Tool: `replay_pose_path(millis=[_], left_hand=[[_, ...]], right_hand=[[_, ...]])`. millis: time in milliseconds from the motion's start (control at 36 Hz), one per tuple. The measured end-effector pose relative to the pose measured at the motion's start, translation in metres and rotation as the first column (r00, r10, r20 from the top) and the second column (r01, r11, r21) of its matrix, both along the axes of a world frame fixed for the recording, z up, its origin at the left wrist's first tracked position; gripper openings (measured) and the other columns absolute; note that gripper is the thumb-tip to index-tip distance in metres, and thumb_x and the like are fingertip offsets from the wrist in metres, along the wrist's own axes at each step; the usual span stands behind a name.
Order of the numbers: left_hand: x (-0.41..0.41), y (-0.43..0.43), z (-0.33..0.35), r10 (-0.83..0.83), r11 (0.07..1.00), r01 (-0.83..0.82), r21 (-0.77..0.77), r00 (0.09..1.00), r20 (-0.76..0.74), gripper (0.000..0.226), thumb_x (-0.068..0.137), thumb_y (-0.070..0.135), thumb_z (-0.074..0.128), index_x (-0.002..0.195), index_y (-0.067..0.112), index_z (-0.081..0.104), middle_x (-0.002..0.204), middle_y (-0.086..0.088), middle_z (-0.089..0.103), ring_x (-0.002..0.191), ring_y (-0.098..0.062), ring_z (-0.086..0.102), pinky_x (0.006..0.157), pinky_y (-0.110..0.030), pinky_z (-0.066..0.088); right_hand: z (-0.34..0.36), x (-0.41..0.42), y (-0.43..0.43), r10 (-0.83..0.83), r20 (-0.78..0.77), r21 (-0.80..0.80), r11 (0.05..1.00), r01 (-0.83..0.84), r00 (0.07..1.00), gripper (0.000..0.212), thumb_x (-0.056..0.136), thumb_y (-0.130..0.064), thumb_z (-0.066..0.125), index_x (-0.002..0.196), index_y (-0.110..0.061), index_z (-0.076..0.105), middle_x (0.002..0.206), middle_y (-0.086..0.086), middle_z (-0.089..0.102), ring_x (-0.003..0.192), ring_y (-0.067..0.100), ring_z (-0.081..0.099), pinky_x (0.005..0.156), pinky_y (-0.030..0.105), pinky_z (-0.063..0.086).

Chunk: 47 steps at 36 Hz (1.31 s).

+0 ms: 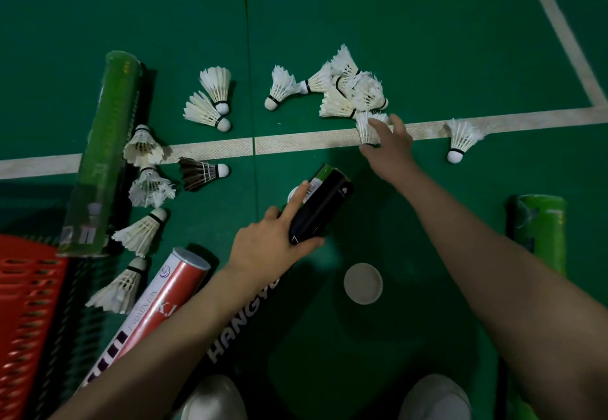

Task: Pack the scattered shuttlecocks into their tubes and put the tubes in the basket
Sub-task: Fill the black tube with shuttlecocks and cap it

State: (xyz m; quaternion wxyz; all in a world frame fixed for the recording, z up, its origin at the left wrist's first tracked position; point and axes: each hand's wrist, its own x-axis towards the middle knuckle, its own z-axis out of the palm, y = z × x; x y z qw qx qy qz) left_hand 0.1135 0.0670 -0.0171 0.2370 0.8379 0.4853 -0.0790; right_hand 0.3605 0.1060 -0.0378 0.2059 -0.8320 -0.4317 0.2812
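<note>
Our left hand [273, 242] grips a black tube [320, 209] near its lower end, the forefinger lying straight along its side and the thumb curled underneath. The tube tilts with its open mouth toward one o'clock.

Our right hand [391, 149] reaches out to one o'clock of that tube. Its fingers and thumb close round the feathers of a white shuttlecock [367, 131], which lies across the white court line [296, 141].

Just beyond it, at twelve o'clock, a heap of shuttlecocks [353, 89] lies tangled together. A lone shuttlecock [460, 140] sits at three o'clock of the right hand, cork toward us. At nine o'clock of the black tube lies a dark-feathered shuttlecock [200, 172], with more white ones strung out beside a long green tube [102, 156].

A red-and-white tube [164, 304] lies at seven o'clock of the left hand, close to the red basket [26, 321] at the left edge. A round white cap [363, 283] rests on the green floor [427, 24] at five o'clock of the black tube. A second green tube [543, 232] lies at the right edge.
</note>
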Motion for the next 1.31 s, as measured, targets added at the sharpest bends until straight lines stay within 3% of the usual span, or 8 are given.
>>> replay_pose_path(millis=[278,417,528,611,722,806,1139,1306], left_hand=[[-0.001,0.016,-0.006,-0.011,0.999,0.012,-0.051,1.0,0.009,0.089,0.08,0.075,0.043,0.141,0.054,-0.018,0.114,-0.003,0.053,0.096,-0.034,0.062,0.08,-0.042,0.051],[-0.001,0.017,-0.007,0.004,0.999,-0.003,-0.05,1.0,0.021,0.089,0.08,0.075,0.044,0.142,0.053,-0.017,0.114,-0.004,0.054,0.097,-0.034,0.062,0.079,-0.041,0.05],[-0.004,0.013,-0.005,0.015,0.999,-0.014,-0.042,0.999,0.028,0.09,0.079,0.075,0.043,0.142,0.054,-0.017,0.114,-0.003,0.054,0.096,-0.034,0.062,0.079,-0.041,0.051],[-0.006,0.008,-0.002,0.011,0.999,-0.009,-0.034,0.999,0.039,0.089,0.079,0.075,0.043,0.141,0.054,-0.018,0.112,-0.002,0.053,0.094,-0.034,0.062,0.078,-0.041,0.052],[-0.006,-0.005,0.005,-0.001,1.0,0.001,0.001,0.997,0.078,0.089,0.078,0.076,0.042,0.139,0.056,-0.02,0.109,0.0,0.052,0.092,-0.032,0.063,0.076,-0.039,0.051],[-0.002,-0.014,0.012,-0.012,0.999,0.009,0.031,0.994,0.109,0.09,0.077,0.077,0.043,0.14,0.056,-0.017,0.109,0.001,0.052,0.09,-0.032,0.063,0.073,-0.039,0.051],[0.016,-0.031,0.021,-0.084,0.99,0.075,0.115,0.994,0.07,0.088,0.078,0.077,0.043,0.14,0.056,-0.017,0.111,0.001,0.052,0.085,-0.031,0.063,0.067,-0.034,0.047],[0.037,-0.03,0.018,-0.114,0.992,0.11,0.064,0.992,0.063,0.088,0.078,0.075,0.045,0.142,0.055,-0.012,0.1,0.001,0.05,0.085,-0.032,0.062,0.067,-0.034,0.045]], right_hand=[[-0.019,0.006,0.023,0.1,0.215,-0.148,0.987,-0.069,0.972,0.073,0.086,-0.017,0.062,0.146,-0.015,0.021,0.147,0.014,0.028,0.134,0.034,0.025,0.108,0.045,0.029],[-0.018,-0.006,0.001,0.159,0.081,-0.21,0.968,-0.14,0.984,0.026,0.083,-0.009,0.06,0.108,-0.011,0.052,0.115,0.011,0.056,0.098,0.026,0.052,0.083,0.036,0.047],[-0.011,-0.018,-0.022,-0.066,-0.076,0.046,0.997,0.069,0.995,0.02,0.092,-0.012,0.05,0.111,-0.01,0.056,0.105,0.002,0.056,0.09,0.018,0.053,0.075,0.026,0.046],[0.003,-0.023,-0.032,-0.284,-0.294,0.276,0.889,0.365,0.913,0.018,0.096,-0.017,0.045,0.109,-0.014,0.058,0.103,0.001,0.06,0.087,0.014,0.054,0.067,0.019,0.041],[0.018,-0.033,-0.051,-0.199,-0.483,0.311,0.872,0.379,0.853,0.017,0.097,-0.014,0.046,0.11,-0.02,0.055,0.105,-0.002,0.059,0.087,0.007,0.055,0.07,0.01,0.044],[0.025,-0.044,-0.062,-0.146,-0.564,0.228,0.918,0.323,0.813,0.02,0.098,-0.017,0.046,0.115,-0.021,0.053,0.113,0.0,0.058,0.097,0.011,0.055,0.08,0.022,0.044],[0.049,-0.047,-0.093,-0.064,-0.635,0.123,0.975,0.183,0.77,0.045,0.098,-0.046,0.036,0.136,-0.026,0.047,0.128,-0.017,0.045,0.118,-0.004,0.036,0.098,0.016,0.023],[0.045,-0.026,-0.099,-0.084,-0.67,0.06,0.984,0.167,0.738,0.046,0.098,-0.047,0.035,0.137,-0.026,0.049,0.127,-0.014,0.046,0.119,0.0,0.04,0.096,0.019,0.027]])
